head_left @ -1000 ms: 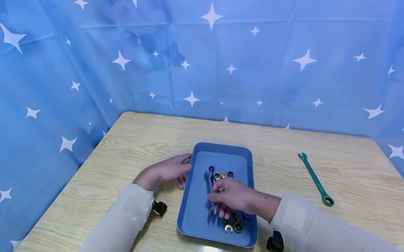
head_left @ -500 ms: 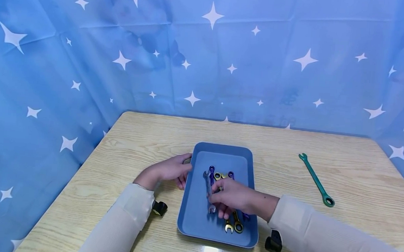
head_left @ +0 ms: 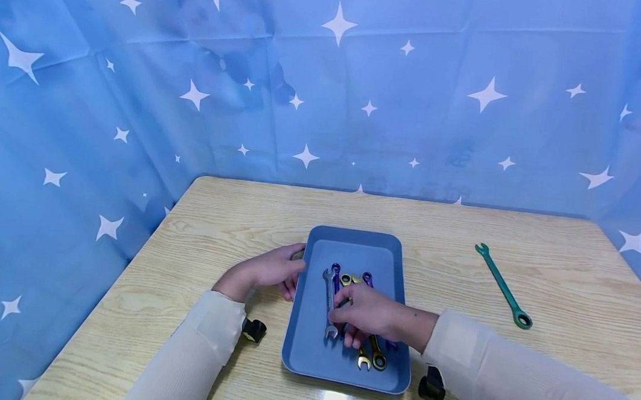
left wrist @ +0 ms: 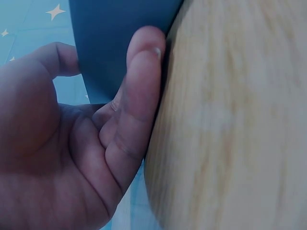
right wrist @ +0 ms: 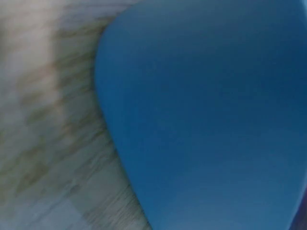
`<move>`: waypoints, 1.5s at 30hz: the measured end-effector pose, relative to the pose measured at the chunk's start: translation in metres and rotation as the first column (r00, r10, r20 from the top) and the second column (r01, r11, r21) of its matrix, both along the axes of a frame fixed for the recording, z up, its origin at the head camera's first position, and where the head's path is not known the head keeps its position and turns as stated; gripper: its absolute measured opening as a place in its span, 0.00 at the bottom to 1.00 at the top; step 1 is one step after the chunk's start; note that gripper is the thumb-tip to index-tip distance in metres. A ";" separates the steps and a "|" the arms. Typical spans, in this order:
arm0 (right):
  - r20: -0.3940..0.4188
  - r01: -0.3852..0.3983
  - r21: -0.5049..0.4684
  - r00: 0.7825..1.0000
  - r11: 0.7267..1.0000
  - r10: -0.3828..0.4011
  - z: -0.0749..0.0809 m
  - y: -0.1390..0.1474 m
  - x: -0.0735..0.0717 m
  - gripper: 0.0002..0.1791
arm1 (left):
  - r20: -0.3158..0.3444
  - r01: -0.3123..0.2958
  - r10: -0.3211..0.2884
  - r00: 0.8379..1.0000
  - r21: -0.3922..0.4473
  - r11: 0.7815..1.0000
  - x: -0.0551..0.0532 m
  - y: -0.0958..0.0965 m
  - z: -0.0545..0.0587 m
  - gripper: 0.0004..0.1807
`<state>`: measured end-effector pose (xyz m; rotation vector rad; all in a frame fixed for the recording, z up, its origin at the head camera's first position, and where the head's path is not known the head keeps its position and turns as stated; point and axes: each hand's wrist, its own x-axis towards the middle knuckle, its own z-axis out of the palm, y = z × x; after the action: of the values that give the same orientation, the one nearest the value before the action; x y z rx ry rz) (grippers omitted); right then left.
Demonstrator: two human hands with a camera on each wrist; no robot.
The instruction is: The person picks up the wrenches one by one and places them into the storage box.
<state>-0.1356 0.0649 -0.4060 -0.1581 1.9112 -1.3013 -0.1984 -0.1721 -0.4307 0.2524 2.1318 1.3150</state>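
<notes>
A blue tray (head_left: 312, 356) lies on the table with a group of wrenches inside. My right hand (head_left: 369, 311) reaches in from the right and pinches a silver open-end wrench (head_left: 330, 294) between thumb and finger, on the left of the group. Beside it lie a purple wrench (head_left: 336, 277), yellow-gold wrenches (head_left: 375, 351) and another purple wrench (head_left: 368, 278), partly covered by that hand. My left hand (head_left: 268, 268) rests against the tray's left side. In the left wrist view its fingers (left wrist: 139, 96) lie along the outer wall near the tabletop, and the thumb (left wrist: 64, 61) touches the rim.
A green wrench (head_left: 503, 288) lies alone on the wooden table (head_left: 232, 219), right of the tray. A blue curtain (head_left: 249, 99) with white stars hangs behind and along the left. Only the tray's blurred wall (right wrist: 192, 115) and some tabletop fill the right wrist view.
The silver wrench's near end has swung slightly left, so the wrench lies nearer straight along the tray. My right hand has shifted a little with it; my left hand has stayed put.
</notes>
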 end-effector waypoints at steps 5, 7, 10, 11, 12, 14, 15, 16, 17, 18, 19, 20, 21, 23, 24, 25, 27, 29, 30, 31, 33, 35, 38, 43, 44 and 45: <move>-0.021 -0.007 -0.012 1.000 1.000 0.007 -0.002 0.000 -0.001 0.09 | -0.014 0.007 -0.007 1.000 0.001 1.000 -0.001 0.000 -0.001 0.39; -0.032 -0.010 -0.010 0.999 1.000 0.010 -0.002 0.001 -0.002 0.09 | -0.014 0.009 -0.009 1.000 0.002 1.000 -0.001 0.000 -0.001 0.39; -0.055 -0.020 0.001 0.998 1.000 0.020 -0.003 0.000 -0.003 0.10 | -0.015 0.012 -0.012 1.000 0.004 1.000 -0.001 -0.001 -0.001 0.39; -0.064 -0.025 0.007 0.998 1.000 0.025 -0.003 0.000 -0.003 0.09 | -0.015 0.012 -0.012 1.000 0.005 1.000 -0.001 -0.001 -0.002 0.39; -0.073 -0.030 0.015 0.997 0.999 0.031 -0.002 -0.001 -0.003 0.09 | -0.016 0.013 -0.013 1.000 0.005 1.000 -0.002 -0.001 -0.002 0.38; -0.092 -0.041 0.029 0.995 0.999 0.043 -0.003 -0.001 -0.004 0.09 | -0.017 0.013 -0.013 1.000 0.007 1.000 -0.002 -0.001 -0.002 0.38; -0.099 -0.044 0.035 0.994 0.998 0.048 -0.002 -0.001 -0.004 0.09 | -0.018 0.014 -0.014 1.000 0.007 1.000 -0.002 -0.001 -0.002 0.38; -0.108 -0.047 0.041 0.993 0.998 0.051 -0.002 -0.002 -0.004 0.09 | -0.019 0.014 -0.014 1.000 0.008 1.000 -0.002 -0.001 -0.002 0.38; -0.115 -0.049 0.045 0.992 0.998 0.054 -0.002 -0.002 -0.004 0.09 | -0.020 0.014 -0.014 1.000 0.009 1.000 -0.002 -0.001 -0.002 0.38; -0.122 -0.049 0.049 0.991 0.998 0.055 -0.003 -0.002 -0.004 0.10 | -0.020 0.014 -0.014 1.000 0.010 1.000 -0.002 -0.002 -0.003 0.38; -0.128 -0.048 0.050 0.990 0.998 0.054 -0.003 -0.002 -0.004 0.10 | -0.021 0.014 -0.014 1.000 0.010 1.000 -0.002 -0.002 -0.002 0.38; -0.134 -0.048 0.052 0.989 0.998 0.055 -0.003 -0.002 -0.004 0.10 | -0.021 0.014 -0.013 1.000 0.010 1.000 -0.002 -0.002 -0.002 0.38; -0.138 -0.047 0.053 0.989 0.997 0.054 -0.003 -0.002 -0.004 0.11 | -0.019 0.013 -0.012 1.000 0.010 1.000 -0.002 -0.002 -0.002 0.38; -0.146 -0.048 0.054 0.988 0.997 0.056 -0.004 -0.003 -0.004 0.10 | -0.016 0.012 -0.012 1.000 0.011 1.000 -0.002 -0.002 -0.002 0.38; -0.148 -0.048 0.052 0.987 0.997 0.055 -0.004 -0.003 -0.003 0.10 | -0.015 0.012 -0.011 1.000 0.012 1.000 -0.001 -0.002 -0.002 0.39; -0.149 -0.048 0.051 0.987 0.998 0.055 -0.003 -0.004 -0.003 0.09 | -0.014 0.011 -0.011 1.000 0.013 1.000 -0.001 -0.002 -0.002 0.39; -0.152 -0.047 0.050 0.987 0.998 0.054 -0.003 -0.004 -0.003 0.08 | -0.011 0.011 -0.011 1.000 0.017 1.000 -0.001 -0.002 -0.002 0.39; -0.156 -0.047 0.049 0.986 0.998 0.054 -0.003 -0.005 -0.003 0.08 | -0.013 0.011 -0.011 1.000 0.019 1.000 -0.001 -0.001 -0.002 0.38; -0.160 -0.048 0.049 0.986 0.998 0.055 -0.003 -0.005 -0.003 0.08 | -0.014 0.011 -0.011 1.000 0.020 1.000 -0.001 -0.001 -0.002 0.38; -0.161 -0.048 0.051 0.985 0.998 0.056 -0.003 -0.005 -0.002 0.08 | -0.015 0.011 -0.011 1.000 0.021 1.000 -0.002 -0.001 -0.002 0.37; -0.165 -0.048 0.055 0.985 0.997 0.057 -0.004 -0.005 -0.002 0.09 | -0.013 0.011 -0.011 1.000 0.021 1.000 -0.002 -0.001 -0.002 0.37; -0.166 -0.047 0.059 0.985 0.997 0.056 -0.005 -0.005 -0.001 0.09 | -0.010 0.010 -0.010 1.000 0.019 1.000 -0.002 0.000 -0.002 0.38; -0.165 -0.042 0.058 0.985 0.997 0.052 -0.005 -0.005 -0.001 0.09 | -0.004 0.009 -0.009 1.000 0.019 1.000 -0.002 0.000 -0.002 0.39; -0.206 -0.021 0.018 0.978 1.000 0.025 0.002 0.001 -0.002 0.10 | -0.008 0.017 -0.017 1.000 0.022 1.000 -0.002 -0.001 -0.002 0.37; -0.221 -0.016 0.010 0.975 1.000 0.018 0.004 0.003 -0.002 0.11 | -0.009 0.018 -0.017 1.000 0.021 1.000 -0.002 -0.001 -0.002 0.37; -0.234 -0.012 0.003 0.972 1.000 0.012 0.007 0.005 -0.002 0.11 | -0.010 0.018 -0.018 1.000 0.020 1.000 -0.002 -0.001 -0.001 0.37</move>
<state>-0.1377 0.0701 -0.3994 -0.3355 2.1050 -1.3206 -0.2001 -0.1735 -0.4320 0.2860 2.1202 1.3283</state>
